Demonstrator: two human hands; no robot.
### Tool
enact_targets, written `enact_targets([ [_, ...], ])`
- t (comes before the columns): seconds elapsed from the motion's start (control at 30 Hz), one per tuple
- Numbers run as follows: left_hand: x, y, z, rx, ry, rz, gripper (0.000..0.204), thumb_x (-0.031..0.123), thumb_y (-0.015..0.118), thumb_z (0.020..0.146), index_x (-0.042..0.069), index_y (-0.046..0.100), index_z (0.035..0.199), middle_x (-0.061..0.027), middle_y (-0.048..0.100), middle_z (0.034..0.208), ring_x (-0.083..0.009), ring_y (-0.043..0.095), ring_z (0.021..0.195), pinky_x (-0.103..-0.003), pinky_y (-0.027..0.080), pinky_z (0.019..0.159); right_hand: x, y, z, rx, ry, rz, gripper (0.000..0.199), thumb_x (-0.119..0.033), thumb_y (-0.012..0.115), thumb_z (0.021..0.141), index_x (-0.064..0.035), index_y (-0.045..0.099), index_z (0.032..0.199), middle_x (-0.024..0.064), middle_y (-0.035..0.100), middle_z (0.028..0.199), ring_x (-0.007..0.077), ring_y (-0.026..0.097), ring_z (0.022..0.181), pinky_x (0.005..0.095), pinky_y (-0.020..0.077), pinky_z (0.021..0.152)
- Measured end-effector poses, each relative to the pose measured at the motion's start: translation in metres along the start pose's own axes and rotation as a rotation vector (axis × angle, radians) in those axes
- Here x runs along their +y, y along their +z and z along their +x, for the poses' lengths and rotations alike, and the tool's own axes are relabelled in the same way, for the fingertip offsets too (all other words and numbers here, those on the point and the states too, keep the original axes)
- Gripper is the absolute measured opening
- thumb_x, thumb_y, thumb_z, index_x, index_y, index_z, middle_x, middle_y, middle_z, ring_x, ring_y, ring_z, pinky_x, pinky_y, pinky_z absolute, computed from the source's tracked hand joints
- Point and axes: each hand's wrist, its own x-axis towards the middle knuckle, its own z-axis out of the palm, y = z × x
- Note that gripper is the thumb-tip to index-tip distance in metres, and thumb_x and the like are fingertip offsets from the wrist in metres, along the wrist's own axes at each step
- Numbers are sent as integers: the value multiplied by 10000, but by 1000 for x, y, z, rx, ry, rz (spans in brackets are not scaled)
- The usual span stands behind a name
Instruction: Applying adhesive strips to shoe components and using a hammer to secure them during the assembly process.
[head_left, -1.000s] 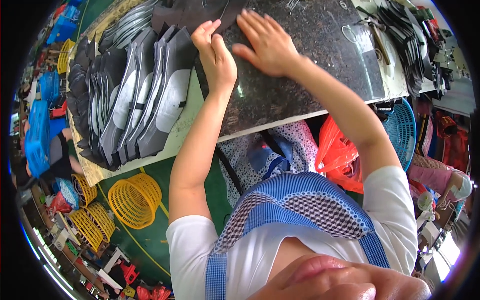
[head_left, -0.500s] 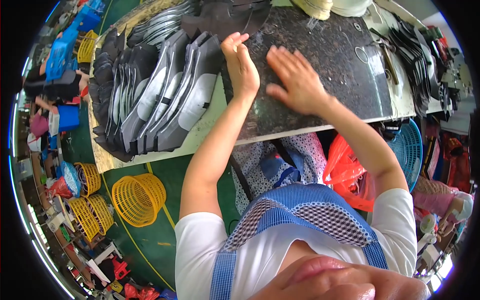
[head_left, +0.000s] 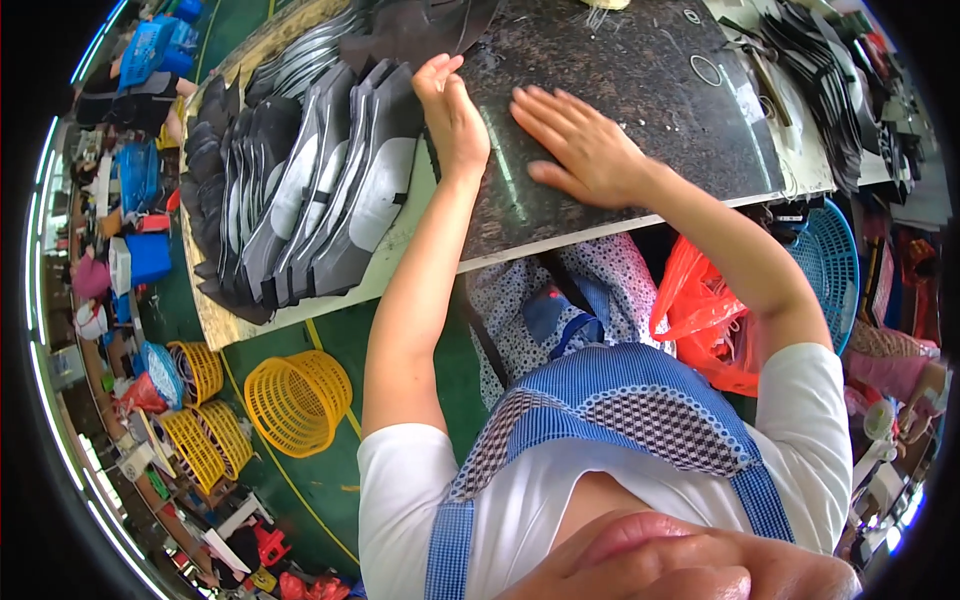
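Observation:
My left hand (head_left: 459,128) stands on edge beside the row of curved dark grey pieces (head_left: 345,190), which carry light grey patches. Its fingers are stretched out with nothing in them, and the palm faces right. To the right of it, my right hand (head_left: 583,148) is held palm down over a dark speckled slab (head_left: 620,80). Those fingers are straight, the thumb spread away, and nothing is held. Whether the right palm touches the slab I cannot tell. A large dark brown sheet (head_left: 415,35) lies beyond my left hand.
A thin ring (head_left: 706,70) lies on the slab. More dark curved pieces (head_left: 820,90) are stacked at the right. Below the table are a yellow basket (head_left: 297,400), a red plastic bag (head_left: 705,320) and a blue basket (head_left: 828,270). Other people are at the sides.
The whole view has shifted, so the table sits higher and further left. Both hands keep nearly the same pose, a little nearer my body on the slab. The right fingers are less blurred.

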Motion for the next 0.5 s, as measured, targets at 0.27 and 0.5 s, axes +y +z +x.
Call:
enact_targets([
  [0.27, 7, 4, 10, 37, -110, -171, 250, 164, 409, 985, -8, 481, 1152, -166, 566, 1181, -213, 523, 1132, -334, 350, 1078, 54, -60, -95, -204, 181, -2, 778, -523, 406, 948, -20, 187, 1499, 155, 192, 1564, 282, 162, 1455, 425, 124, 1189],
  [0.5, 11, 17, -1, 2, -28, 10, 297, 253, 414, 970, 6, 469, 1125, -133, 563, 1097, -215, 538, 1054, -350, 387, 974, 69, 14, 42, 126, 359, -139, 782, -588, 353, 950, -3, 288, 1465, 158, 289, 1530, 278, 233, 1434, 415, 152, 1174],
])
